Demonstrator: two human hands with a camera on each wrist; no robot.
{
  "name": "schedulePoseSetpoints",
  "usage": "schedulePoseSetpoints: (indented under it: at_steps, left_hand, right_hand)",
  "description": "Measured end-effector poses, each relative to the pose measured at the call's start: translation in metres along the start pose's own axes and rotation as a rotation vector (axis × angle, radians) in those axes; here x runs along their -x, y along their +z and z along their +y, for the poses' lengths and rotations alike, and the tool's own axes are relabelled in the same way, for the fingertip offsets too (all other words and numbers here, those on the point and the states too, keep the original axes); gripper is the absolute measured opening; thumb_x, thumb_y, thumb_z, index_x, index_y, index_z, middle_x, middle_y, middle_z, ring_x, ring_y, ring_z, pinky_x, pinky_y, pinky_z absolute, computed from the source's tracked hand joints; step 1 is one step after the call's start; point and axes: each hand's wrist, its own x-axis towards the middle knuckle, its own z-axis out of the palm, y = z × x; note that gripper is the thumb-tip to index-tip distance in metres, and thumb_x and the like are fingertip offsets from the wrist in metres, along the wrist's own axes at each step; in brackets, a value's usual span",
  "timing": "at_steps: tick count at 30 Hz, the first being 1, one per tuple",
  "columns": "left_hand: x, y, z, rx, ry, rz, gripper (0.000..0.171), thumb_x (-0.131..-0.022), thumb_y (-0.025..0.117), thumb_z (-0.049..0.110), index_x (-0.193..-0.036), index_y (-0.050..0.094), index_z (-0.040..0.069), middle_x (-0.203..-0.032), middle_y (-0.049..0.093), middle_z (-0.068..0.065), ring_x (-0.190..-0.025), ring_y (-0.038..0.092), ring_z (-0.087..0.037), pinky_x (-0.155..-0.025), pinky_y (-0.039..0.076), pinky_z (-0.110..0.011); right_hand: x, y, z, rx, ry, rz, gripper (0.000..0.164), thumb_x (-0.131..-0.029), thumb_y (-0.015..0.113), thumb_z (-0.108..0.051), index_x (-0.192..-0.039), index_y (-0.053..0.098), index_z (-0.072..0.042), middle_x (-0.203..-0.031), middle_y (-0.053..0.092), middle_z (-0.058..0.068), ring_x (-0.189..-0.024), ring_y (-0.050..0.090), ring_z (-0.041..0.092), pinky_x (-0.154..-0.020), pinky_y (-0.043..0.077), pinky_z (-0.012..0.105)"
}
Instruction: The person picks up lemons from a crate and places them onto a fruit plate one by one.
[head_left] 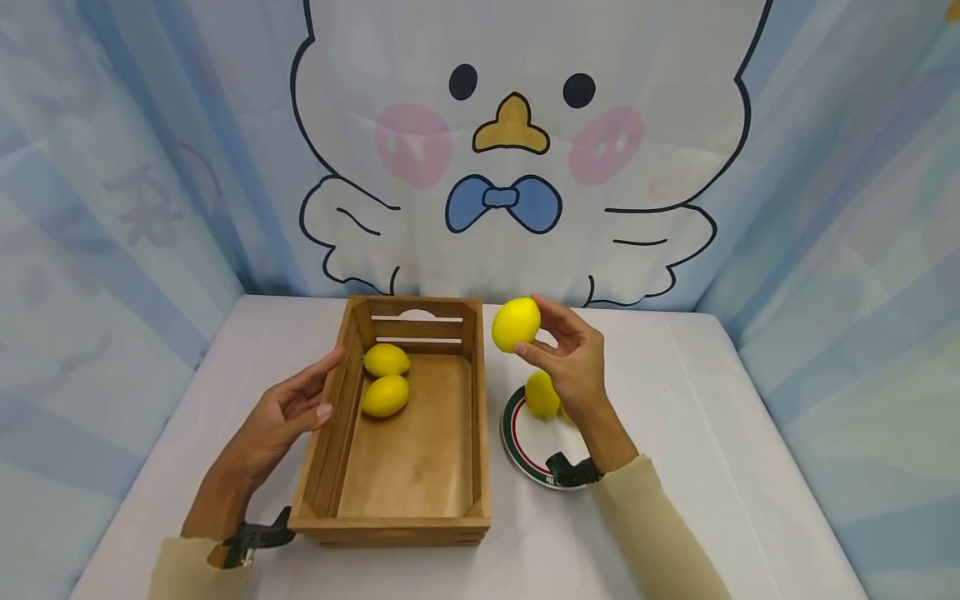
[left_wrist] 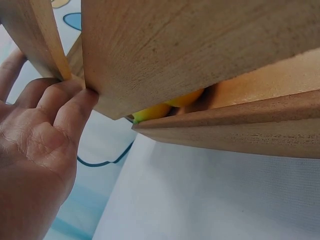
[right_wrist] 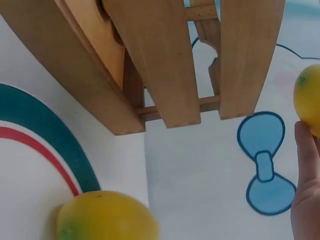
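Note:
My right hand point(head_left: 573, 354) pinches a yellow lemon point(head_left: 516, 325) between thumb and fingers, held up just right of the crate's far end. The right wrist view shows this lemon point(right_wrist: 309, 97) at its right edge. My left hand point(head_left: 281, 417) rests against the left side of the wooden slatted crate point(head_left: 480, 450); in the left wrist view its fingers point(left_wrist: 65, 102) touch the side slats. Inside the crate, two lemons lie along the left wall, a far one point(head_left: 386, 359) and a near one point(head_left: 386, 396). Below my right hand, another lemon point(head_left: 542, 396) sits on a plate.
The white plate point(head_left: 513, 433) with green and red rim bands stands right of the crate, partly covered by my right wrist. A further piece of yellow shows behind that wrist. The white-covered table point(head_left: 690, 467) meets a cartoon-printed curtain point(head_left: 517, 258) behind, with blue curtains at both sides.

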Motion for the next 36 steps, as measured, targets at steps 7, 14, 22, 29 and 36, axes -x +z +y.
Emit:
schedulePoseSetpoints:
  at_steps: [7,14,22,29,36]
  left_hand:
    - [0.002,-0.002,0.0,-0.005,0.014,0.012,0.07,-0.107,0.055,0.0,-0.17,0.029,0.016,-0.179,0.021,-0.004,-0.153,0.03,0.01,-0.115,0.038,-0.008]
    - [0.002,0.0,-0.001,-0.005,0.001,0.018,0.07,-0.107,0.055,0.0,-0.17,0.03,0.018,-0.18,0.02,-0.004,-0.154,0.03,0.009,-0.115,0.037,-0.008]
    - [0.002,0.001,-0.001,0.005,0.015,0.012,0.069,-0.107,0.054,-0.001,-0.17,0.029,0.017,-0.18,0.02,-0.004,-0.153,0.031,0.011,-0.115,0.038,-0.008]
    - [0.001,0.0,-0.001,0.004,0.018,0.004,0.07,-0.107,0.054,-0.001,-0.17,0.029,0.017,-0.18,0.02,-0.005,-0.153,0.03,0.009,-0.115,0.038,-0.008]
    - [0.0,0.001,-0.002,-0.002,0.008,0.007,0.07,-0.107,0.054,-0.001,-0.17,0.029,0.018,-0.18,0.019,-0.006,-0.153,0.03,0.009,-0.115,0.037,-0.008]
  right_hand:
    - [0.016,-0.01,0.006,-0.028,0.048,0.076,0.065,-0.084,0.08,0.016,-0.145,0.062,0.001,-0.144,0.067,0.013,-0.123,0.067,0.026,-0.102,0.06,0.036]
    - [0.03,-0.019,0.006,0.004,0.082,0.129,0.064,-0.086,0.08,0.014,-0.146,0.062,0.0,-0.144,0.066,0.014,-0.125,0.066,0.027,-0.103,0.059,0.035]
    - [0.047,-0.029,0.006,0.053,0.124,0.184,0.062,-0.087,0.08,0.011,-0.145,0.064,-0.004,-0.146,0.065,0.013,-0.128,0.066,0.024,-0.104,0.059,0.033]
    - [0.06,-0.037,0.007,0.078,0.142,0.228,0.063,-0.087,0.08,0.01,-0.146,0.062,-0.003,-0.146,0.065,0.013,-0.127,0.065,0.024,-0.105,0.057,0.03]
    - [0.074,-0.044,0.009,0.12,0.178,0.283,0.063,-0.087,0.079,0.012,-0.145,0.064,-0.005,-0.146,0.064,0.012,-0.127,0.063,0.023,-0.106,0.056,0.027]
